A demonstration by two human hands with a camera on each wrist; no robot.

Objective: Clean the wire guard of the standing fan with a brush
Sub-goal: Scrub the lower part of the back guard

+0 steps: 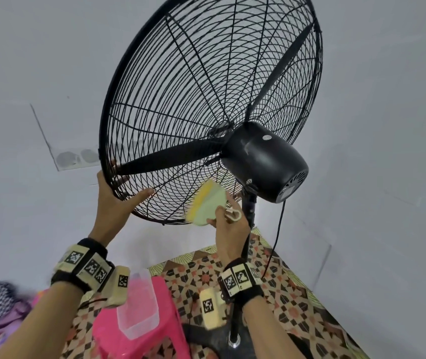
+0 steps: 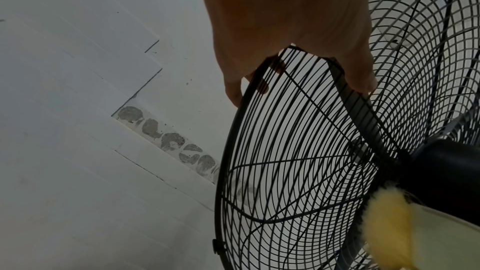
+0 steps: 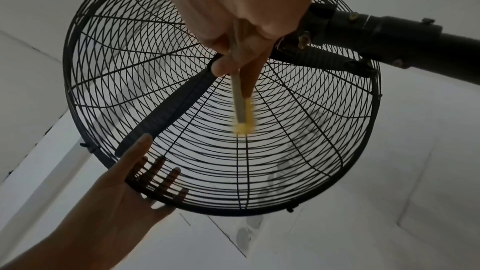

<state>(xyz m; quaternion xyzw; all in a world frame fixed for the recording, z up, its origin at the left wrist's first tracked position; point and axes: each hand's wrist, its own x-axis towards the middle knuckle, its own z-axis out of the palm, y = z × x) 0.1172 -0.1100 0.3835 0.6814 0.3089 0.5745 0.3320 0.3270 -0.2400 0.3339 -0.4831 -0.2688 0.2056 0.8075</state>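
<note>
left hand [image 1: 113,195] gripping wire guard [image 1: 180,81] rim, right hand [image 1: 228,224] holding brush [image 1: 206,203] against guard's lower wires

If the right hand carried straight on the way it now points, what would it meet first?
Most likely the wire guard: the right hand points the brush up at its lower rear wires, bristles apparently on them already. Behind the wires sits a fan blade, though depth is unclear.

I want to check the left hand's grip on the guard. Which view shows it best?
The right wrist view: the left hand cups the guard rim, its fingers visible through the wires. The head view shows it from behind, thumb on the wires. The left wrist view shows only a close, dim hand back.
</note>
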